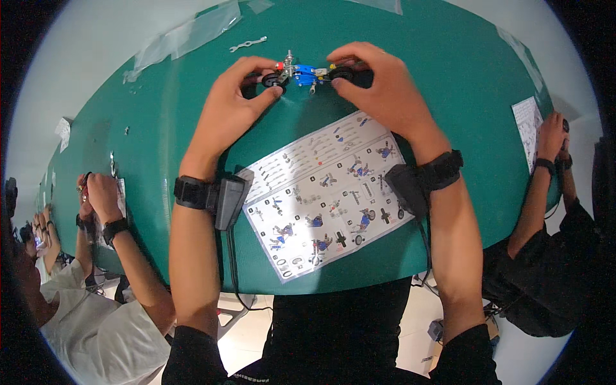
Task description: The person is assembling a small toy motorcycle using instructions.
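Between both hands is a small toy motorcycle (305, 76) with a blue body, black wheels, silver metal parts and red and yellow bits. My left hand (240, 96) pinches its left wheel (271, 80) between thumb and fingers. At the other end, my right hand (378, 80) grips the right wheel (341, 73), its fingertips partly behind it. Just in front of my forearms, a printed instruction sheet (308, 183) with small assembly pictures lies slanted on the green table (192, 128).
A small metal wrench (248, 44) lies beyond my left hand. Clear plastic sheets (186, 38) lie along the far edge. People work at the left, one person's hand (102, 196) nearest, and another person's hand (550, 136) is at the right beside a paper sheet (525, 128).
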### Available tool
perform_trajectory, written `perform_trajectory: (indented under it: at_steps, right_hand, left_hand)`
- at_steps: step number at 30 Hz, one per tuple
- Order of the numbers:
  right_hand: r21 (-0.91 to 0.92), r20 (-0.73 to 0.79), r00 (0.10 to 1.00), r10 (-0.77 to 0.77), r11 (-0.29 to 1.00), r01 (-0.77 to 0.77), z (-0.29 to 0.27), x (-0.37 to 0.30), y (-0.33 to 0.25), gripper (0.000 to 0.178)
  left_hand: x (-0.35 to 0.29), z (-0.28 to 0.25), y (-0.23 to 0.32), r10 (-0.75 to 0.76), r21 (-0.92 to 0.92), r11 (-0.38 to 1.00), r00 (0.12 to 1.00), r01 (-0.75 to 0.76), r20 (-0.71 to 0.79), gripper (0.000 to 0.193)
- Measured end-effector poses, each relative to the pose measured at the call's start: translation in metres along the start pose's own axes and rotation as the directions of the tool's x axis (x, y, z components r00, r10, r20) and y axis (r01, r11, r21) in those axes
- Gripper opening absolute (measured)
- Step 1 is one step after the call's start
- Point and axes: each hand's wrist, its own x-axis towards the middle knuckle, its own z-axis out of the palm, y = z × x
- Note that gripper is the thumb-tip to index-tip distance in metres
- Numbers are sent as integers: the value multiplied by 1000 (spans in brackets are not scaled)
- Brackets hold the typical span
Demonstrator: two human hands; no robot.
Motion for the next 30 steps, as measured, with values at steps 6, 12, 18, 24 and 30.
perform_trajectory:
  at_steps: [6, 12, 18, 24, 30]
  right_hand:
    - [174, -117, 979, 167, 974, -145, -32, 3, 20, 24]
    - [-295, -165, 974, 155, 935, -199, -37, -7, 43, 27]
    - [-335, -185, 967, 176, 914, -231, -41, -8, 42, 24]
    - [-342, -185, 946, 267, 884, -317, -43, -8, 46, 18]
    - [-495, -214, 976, 22, 860, -128, -38, -9, 43, 17]
  left_hand:
    - [0, 0, 5, 12, 3, 1000, 999, -12, 31, 43]
    - [0, 2, 9, -5, 1, 1000, 999, 5, 49, 48]
    - [0, 2, 5, -12, -28, 1000, 999, 13, 32, 54]
    - [3, -7, -13, -2, -72, 997, 1000, 2, -7, 55]
    - [7, -14, -19, -22, 80, 996, 966, 44, -258, 47]
